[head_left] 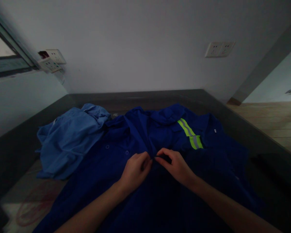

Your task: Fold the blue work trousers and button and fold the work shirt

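Note:
A dark blue work jacket [99, 168] lies spread out in front of me, with a yellow-green and grey reflective strip [190, 133] on its right part. Two round buttons or snaps show on its left part. Near the middle of the garment, my left hand [137, 166] pinches the cloth between thumb and fingers. Just beside it, my right hand [174, 163] is also closed in a pinch on the jacket. The fingertips of both hands almost meet. What exactly lies between them is too small and dark to make out.
A crumpled lighter blue garment [72, 139] lies to the left on the dark tabletop [135, 96]. The white wall [135, 48] behind carries sockets [219, 49] at the right and more at the left. A dark object sits at the right edge.

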A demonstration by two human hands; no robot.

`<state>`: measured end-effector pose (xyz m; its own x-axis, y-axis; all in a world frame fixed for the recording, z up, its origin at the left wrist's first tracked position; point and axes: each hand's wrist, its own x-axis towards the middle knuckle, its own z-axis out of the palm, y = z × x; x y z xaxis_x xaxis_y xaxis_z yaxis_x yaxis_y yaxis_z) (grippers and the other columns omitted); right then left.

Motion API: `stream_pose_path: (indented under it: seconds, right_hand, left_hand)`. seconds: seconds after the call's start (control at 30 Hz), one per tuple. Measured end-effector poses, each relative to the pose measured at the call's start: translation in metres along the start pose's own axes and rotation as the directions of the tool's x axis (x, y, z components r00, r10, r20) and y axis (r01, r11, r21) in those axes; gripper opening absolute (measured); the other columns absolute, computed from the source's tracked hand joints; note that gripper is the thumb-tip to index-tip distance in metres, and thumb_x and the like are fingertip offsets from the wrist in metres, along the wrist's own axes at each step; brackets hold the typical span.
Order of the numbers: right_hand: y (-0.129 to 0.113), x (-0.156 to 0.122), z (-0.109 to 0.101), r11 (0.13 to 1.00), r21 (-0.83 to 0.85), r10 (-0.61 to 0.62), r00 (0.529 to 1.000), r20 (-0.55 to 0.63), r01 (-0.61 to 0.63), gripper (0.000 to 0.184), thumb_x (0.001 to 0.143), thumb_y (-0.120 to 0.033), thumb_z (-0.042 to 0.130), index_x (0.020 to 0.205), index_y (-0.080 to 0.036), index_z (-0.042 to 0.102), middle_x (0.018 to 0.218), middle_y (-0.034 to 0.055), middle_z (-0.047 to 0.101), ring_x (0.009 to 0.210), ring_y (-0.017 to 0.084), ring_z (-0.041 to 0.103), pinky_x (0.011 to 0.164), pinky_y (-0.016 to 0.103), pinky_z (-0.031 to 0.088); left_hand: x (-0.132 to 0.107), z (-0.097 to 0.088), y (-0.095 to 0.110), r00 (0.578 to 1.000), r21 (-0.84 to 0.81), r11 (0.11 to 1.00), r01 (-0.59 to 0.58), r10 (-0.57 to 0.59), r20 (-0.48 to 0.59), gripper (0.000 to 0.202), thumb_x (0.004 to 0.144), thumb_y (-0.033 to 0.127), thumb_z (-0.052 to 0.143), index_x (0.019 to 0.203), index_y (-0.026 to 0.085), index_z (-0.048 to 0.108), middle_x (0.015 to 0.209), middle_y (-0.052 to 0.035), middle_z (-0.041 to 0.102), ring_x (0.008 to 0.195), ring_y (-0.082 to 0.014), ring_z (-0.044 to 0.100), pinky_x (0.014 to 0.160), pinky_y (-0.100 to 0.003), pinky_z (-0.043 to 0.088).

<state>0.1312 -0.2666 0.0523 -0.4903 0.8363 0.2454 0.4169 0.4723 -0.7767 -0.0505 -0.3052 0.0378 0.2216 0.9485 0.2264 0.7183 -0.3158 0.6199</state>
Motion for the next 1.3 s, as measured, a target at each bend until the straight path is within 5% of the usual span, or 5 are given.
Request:
stream_pose_path:
  seconds: [0.4,0.57,0.77,1.3]
  right_hand:
    - [0.003,-0.008,0.013,0.961,-0.18,-0.224,0.972,-0.069,0.208,0.008,0.089,-0.015,0.055,0.087,-0.019,0.062,0.079,0.0038,0.066,0.075,0.021,0.06,0.071,0.035,0.048]
    - [0.004,-0.009,0.013,0.965,-0.171,-0.217,0.972,-0.096,0.198,0.009,0.09,-0.016,0.053,0.089,-0.02,0.061,0.082,0.0041,0.067,0.077,0.021,0.062,0.072,0.035,0.049]
    - [0.005,-0.01,0.012,0.96,-0.208,-0.221,0.961,-0.164,0.185,0.01,0.09,-0.018,0.05,0.091,-0.02,0.06,0.084,0.006,0.066,0.077,0.021,0.063,0.072,0.036,0.051]
    - [0.003,-0.01,0.013,0.835,-0.399,-0.441,0.895,-0.071,0.38,0.024,0.095,-0.015,0.04,0.097,-0.017,0.063,0.079,0.008,0.068,0.071,0.023,0.06,0.069,0.038,0.048]
  left_hand:
    - [-0.001,0.002,0.002,0.999,0.035,0.999,-0.023,0.025,-0.047,0.018,0.086,0.019,0.046,0.069,0.02,0.043,0.06,0.003,0.05,0.057,-0.0132,0.047,0.057,-0.026,0.035]
    - [-0.002,0.003,0.0,0.998,-0.067,0.996,0.064,-0.064,-0.003,0.015,0.091,0.027,0.046,0.077,0.021,0.051,0.066,0.0015,0.057,0.065,-0.0152,0.053,0.06,-0.026,0.038]
    - [-0.004,0.002,0.001,0.999,-0.098,0.995,0.035,-0.034,0.008,0.013,0.094,0.027,0.043,0.089,0.021,0.054,0.081,-0.0007,0.063,0.075,-0.0167,0.057,0.068,-0.028,0.042]
    - [-0.002,0.0,0.0,0.994,0.05,0.992,-0.112,0.112,-0.015,0.017,0.095,0.022,0.038,0.084,0.021,0.051,0.073,0.0001,0.061,0.066,-0.0155,0.057,0.066,-0.028,0.041]
